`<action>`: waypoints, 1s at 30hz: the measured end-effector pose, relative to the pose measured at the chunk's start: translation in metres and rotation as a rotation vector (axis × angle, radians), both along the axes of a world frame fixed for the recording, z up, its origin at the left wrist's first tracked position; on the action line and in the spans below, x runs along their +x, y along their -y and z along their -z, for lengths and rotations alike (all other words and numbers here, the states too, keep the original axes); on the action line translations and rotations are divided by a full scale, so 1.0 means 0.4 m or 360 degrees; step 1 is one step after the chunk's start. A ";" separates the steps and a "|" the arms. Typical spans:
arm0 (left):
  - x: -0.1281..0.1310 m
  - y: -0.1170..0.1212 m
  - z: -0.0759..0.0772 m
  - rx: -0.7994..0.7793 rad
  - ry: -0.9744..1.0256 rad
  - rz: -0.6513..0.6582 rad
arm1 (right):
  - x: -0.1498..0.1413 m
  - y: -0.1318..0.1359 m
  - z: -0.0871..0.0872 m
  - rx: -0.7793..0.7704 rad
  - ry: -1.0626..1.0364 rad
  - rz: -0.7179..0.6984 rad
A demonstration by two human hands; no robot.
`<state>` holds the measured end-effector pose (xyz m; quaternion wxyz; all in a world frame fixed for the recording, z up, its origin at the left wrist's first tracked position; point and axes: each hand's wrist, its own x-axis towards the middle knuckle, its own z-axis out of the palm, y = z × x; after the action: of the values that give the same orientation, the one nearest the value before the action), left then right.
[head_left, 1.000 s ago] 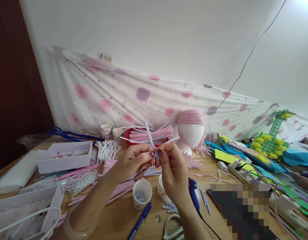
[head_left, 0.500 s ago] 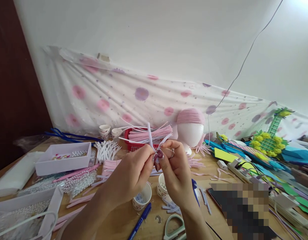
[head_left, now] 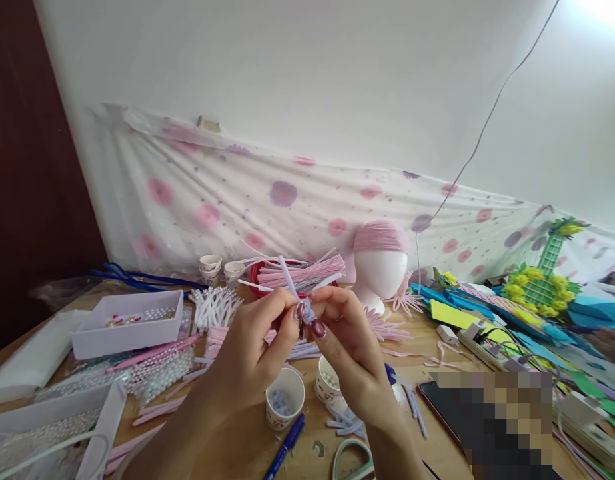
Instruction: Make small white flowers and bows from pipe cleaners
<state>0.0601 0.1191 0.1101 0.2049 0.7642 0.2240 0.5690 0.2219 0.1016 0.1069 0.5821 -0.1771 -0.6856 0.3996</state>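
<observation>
Above the front middle of the table, both hands pinch a pale lilac pipe cleaner (head_left: 288, 277) bent into a small curled, flower-like knot (head_left: 308, 312). My left hand (head_left: 254, 343) is closed on the knot's left side, thumb and forefinger together. My right hand (head_left: 350, 357) pinches it from the right, thumb below. One straight end sticks up and left, and another pale end points up to the right. Just beneath the hands stand a paper cup (head_left: 283, 422) with lilac bits in it and a second paper cup (head_left: 321, 393) with white beads.
A blue pen (head_left: 286, 443), scissors (head_left: 353, 461) and cut lilac pieces (head_left: 347, 423) lie in front. Behind are a red basket (head_left: 257, 288) of pipe cleaners and a white foam head (head_left: 382, 277). White boxes (head_left: 124, 340) stand left; a phone (head_left: 444, 423) and power strip (head_left: 487, 353) are right.
The fingers have shifted around the lilac knot, so more of it shows. The upright end leans further left. The right thumb has moved lower.
</observation>
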 end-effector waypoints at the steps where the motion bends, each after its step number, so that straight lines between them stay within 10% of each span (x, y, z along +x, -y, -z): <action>1: 0.001 0.001 0.000 -0.0033 0.0023 0.0029 | 0.002 0.001 0.001 0.0024 0.0028 0.0000; 15: 0.003 0.001 -0.003 -0.0724 0.0146 0.0334 | 0.035 -0.004 0.002 0.0197 0.0403 0.0161; 30: 0.011 -0.001 0.000 -0.0504 0.0099 0.0289 | 0.026 -0.001 -0.004 0.0126 0.0240 0.0123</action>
<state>0.0645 0.1197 0.1102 0.3800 0.7215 0.2345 0.5291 0.2324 0.1018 0.1085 0.5504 -0.2099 -0.7354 0.3350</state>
